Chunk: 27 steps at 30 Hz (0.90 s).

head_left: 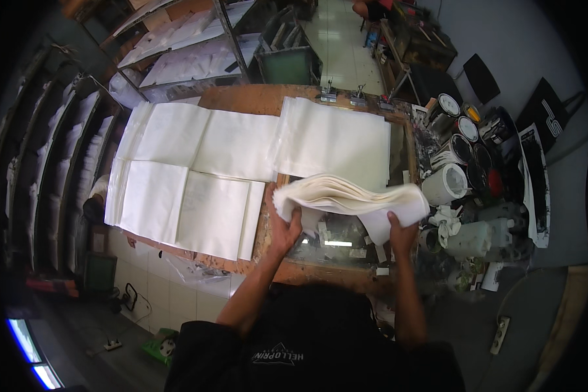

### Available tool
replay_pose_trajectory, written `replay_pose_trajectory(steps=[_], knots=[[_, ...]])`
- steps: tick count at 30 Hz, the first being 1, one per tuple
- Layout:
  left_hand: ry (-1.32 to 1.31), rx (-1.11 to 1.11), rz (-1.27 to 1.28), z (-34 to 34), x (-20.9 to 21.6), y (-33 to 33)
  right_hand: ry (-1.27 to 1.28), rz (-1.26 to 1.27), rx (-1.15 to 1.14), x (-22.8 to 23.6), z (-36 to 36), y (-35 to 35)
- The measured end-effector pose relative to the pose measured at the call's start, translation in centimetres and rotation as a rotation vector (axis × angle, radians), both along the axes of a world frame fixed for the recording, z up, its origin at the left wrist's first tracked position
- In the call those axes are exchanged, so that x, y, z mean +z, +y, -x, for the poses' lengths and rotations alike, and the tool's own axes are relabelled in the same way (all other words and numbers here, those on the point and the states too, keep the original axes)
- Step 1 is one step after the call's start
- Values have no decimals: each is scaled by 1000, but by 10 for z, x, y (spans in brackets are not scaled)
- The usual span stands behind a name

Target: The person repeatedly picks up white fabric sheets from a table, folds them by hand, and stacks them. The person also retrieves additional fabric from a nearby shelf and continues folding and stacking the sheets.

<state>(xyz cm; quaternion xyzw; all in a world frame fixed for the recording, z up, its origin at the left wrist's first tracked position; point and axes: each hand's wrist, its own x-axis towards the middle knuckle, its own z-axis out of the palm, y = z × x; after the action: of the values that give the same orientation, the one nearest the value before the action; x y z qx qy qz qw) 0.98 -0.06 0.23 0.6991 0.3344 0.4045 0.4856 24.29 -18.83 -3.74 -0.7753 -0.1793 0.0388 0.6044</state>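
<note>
Between my two hands I hold a thick stack of cream-white fabric pieces [346, 196], its layers bowed and fanned along the upper edge. My left hand [286, 225] is closed on the stack's left end. At the other end, my right hand [402, 230] grips the lower right corner. Below the stack, a glass panel [326, 247] set in the wooden table shows, with small pale pieces on it. Just beyond lies a flat pile of white fabric pieces [333, 140]. To the left, more white piles [157, 196] overlap in two rows.
Metal hinge clamps [358, 96] sit on the far edge of the wooden table [242, 99]. Open cans, a white bucket [445, 184] and jerrycans [470, 238] crowd the right side. Racks [65, 150] stand on the left. A person's bare leg [370, 9] shows at the far end.
</note>
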Motion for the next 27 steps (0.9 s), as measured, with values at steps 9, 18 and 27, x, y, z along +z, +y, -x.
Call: replay_pose_trajectory(steps=[9, 18, 27], knots=[[217, -77, 646, 9, -30, 60, 505, 361, 433, 6, -53, -1], [560, -57, 106, 6, -54, 38, -82, 484, 236, -41, -23, 3], [-75, -92, 58, 16, 57, -21, 238, -323, 32, 44, 25, -18]])
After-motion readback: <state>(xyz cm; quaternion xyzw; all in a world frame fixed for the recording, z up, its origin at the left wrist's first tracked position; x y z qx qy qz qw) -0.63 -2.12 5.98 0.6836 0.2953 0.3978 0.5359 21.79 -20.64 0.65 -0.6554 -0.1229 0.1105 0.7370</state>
